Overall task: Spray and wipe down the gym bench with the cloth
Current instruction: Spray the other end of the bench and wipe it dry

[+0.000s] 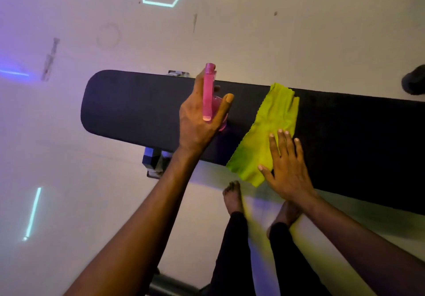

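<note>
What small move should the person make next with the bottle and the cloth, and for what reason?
Probably squeeze the trigger. The left hand grips the pink spray bottle over the black bench pad, and the right hand lies flat on the green cloth beside it. The cloth looks ready to wipe, but I cannot tell whether the pad is wet.

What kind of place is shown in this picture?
Probably a gym: a long black padded bench on a metal frame stands on a pale floor that reflects coloured strip lights.
</note>
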A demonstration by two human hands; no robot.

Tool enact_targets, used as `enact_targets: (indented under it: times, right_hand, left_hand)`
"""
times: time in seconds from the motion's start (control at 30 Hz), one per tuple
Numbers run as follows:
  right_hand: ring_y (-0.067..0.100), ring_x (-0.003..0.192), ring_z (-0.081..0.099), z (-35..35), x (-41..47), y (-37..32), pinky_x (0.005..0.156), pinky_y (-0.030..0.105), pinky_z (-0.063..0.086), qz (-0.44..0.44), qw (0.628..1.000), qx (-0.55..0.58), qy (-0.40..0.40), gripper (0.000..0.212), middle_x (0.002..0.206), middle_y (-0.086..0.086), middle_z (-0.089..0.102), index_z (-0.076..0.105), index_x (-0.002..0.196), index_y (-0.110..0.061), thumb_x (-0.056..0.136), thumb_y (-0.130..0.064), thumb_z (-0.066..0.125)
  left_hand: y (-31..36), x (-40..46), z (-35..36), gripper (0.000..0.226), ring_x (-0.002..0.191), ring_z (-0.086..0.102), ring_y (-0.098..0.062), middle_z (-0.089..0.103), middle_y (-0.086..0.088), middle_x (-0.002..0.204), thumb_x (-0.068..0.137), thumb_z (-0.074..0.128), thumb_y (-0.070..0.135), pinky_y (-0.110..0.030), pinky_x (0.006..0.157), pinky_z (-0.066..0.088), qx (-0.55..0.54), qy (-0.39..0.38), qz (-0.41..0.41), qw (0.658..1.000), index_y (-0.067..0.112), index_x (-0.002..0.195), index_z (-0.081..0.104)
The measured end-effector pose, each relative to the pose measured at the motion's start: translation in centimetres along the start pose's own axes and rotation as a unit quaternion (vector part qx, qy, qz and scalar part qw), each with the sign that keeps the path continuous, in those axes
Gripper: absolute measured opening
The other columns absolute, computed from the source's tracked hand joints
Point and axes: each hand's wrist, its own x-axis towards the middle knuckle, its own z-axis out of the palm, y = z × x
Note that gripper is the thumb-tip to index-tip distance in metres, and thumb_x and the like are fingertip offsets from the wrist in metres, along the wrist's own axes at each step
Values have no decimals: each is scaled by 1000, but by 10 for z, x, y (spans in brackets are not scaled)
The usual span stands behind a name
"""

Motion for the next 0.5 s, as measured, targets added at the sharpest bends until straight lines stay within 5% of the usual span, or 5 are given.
enact_targets:
  times: [0.17, 0.3, 0.4, 0.5]
  right_hand:
    - [40, 164, 6, 3, -3, 4, 131, 61, 16, -8, 1000, -11, -4, 93, 175, 23, 6, 12, 167, -4, 98, -65, 26]
    - [39, 164, 8, -1, -1, 9, 131, 59, 16, -20, 999, -25, -13, 86, 175, 23, 9, 14, 167, -5, 103, -59, 31]
    - [40, 162, 18, -5, 1, 16, 130, 58, 21, -41, 998, -51, -2, 66, 172, 24, 21, 25, 165, -2, 108, -31, 44]
    - [42, 157, 32, -11, 5, 27, 127, 58, 30, -72, 995, -73, 11, 71, 168, 25, 33, 37, 160, 0, 92, -1, 58]
  left_hand:
    - [-9, -9, -3, 82, 102, 69, -8, 56, 29, 112, 91, 77, 27, -37, 94, 60, -9, -13, -7, 1000, 0, 153, 31]
    - [-31, -29, -2, 100, 134, 55, -23, 47, -7, 153, 85, 83, 34, -46, 106, 52, -22, -6, -50, 998, 3, 158, 21]
    - [-49, -70, 11, 101, 139, 47, -23, 44, -11, 150, 84, 83, 42, -48, 111, 46, 3, 51, -101, 994, 6, 158, 24]
    - [-55, -123, 38, 76, 119, 55, -21, 55, -7, 128, 85, 80, 47, -46, 98, 49, 81, 98, -135, 983, 9, 142, 48]
